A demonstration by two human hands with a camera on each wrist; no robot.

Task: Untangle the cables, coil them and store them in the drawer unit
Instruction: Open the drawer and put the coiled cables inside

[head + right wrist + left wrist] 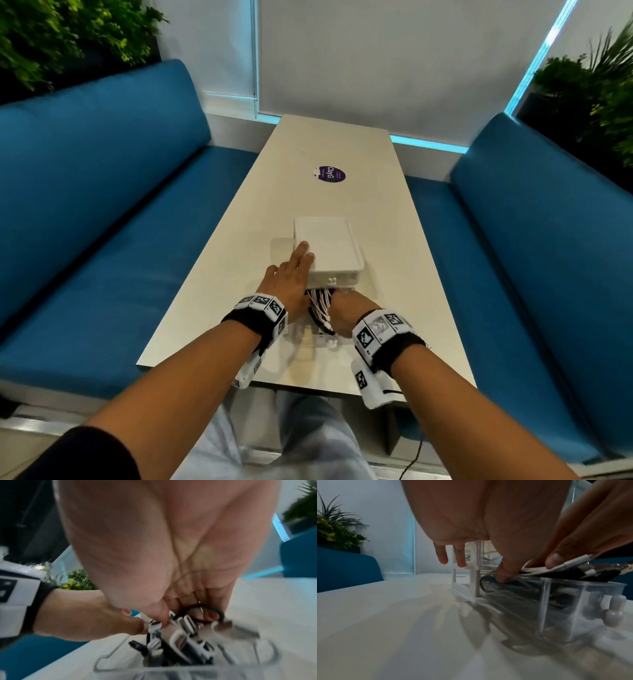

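Observation:
A white drawer unit (329, 243) stands mid-table, its clear drawer (308, 337) pulled out toward me. A bundle of coiled white and black cables (320, 305) lies in the drawer. My left hand (296, 272) rests straight fingers on the unit's top near corner. Its thumb (503, 573) presses down on the cables (539, 572). My right hand (346, 306) reaches into the drawer from the right. Its curled fingers (211, 615) grip the cables (181, 632) and hold them down. The clear drawer (565, 608) has two white knobs (614, 609) on its front.
The long pale table (342, 147) carries a purple round sticker (330, 174) beyond the unit. Blue benches (102, 192) flank the table on both sides. Plants (596, 96) stand at the back corners, and a white blind hangs behind the far table end.

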